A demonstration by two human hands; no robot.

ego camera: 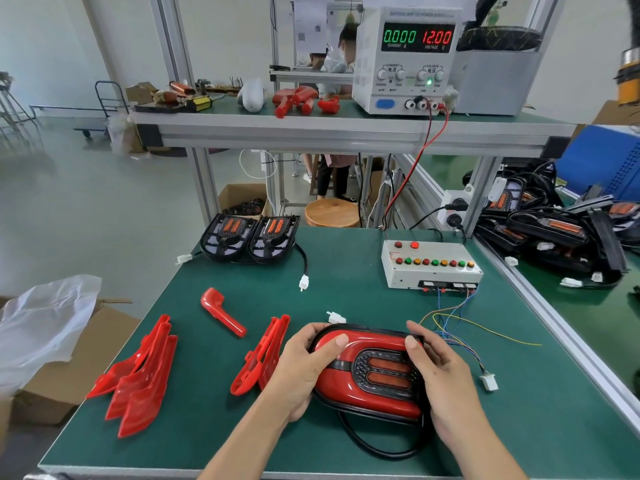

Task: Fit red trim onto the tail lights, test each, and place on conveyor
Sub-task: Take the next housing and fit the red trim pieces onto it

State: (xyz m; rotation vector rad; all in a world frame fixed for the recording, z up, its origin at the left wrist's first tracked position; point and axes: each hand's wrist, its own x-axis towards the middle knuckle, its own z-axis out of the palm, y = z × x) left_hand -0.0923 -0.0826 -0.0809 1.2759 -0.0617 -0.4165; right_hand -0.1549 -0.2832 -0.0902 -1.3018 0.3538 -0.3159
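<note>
A tail light (370,372) with red trim fitted on its black body lies near the front edge of the green table (346,271). My left hand (304,368) grips its left end, thumb pressing on the red trim. My right hand (440,379) grips its right end, thumb on the top edge. Its black cable (360,441) loops toward me. Loose red trim pieces lie to the left: a stack (138,375), a pair (263,355) and a single one (221,315). Two untrimmed tail lights (249,237) sit at the table's back left.
A test box (429,265) with coloured buttons stands at the back right, its wires ending in a white plug (489,382). A power supply (405,60) on the upper shelf reads 12.00 V. Several tail lights (554,233) are piled on the conveyor at right. A cardboard box (69,368) stands at left.
</note>
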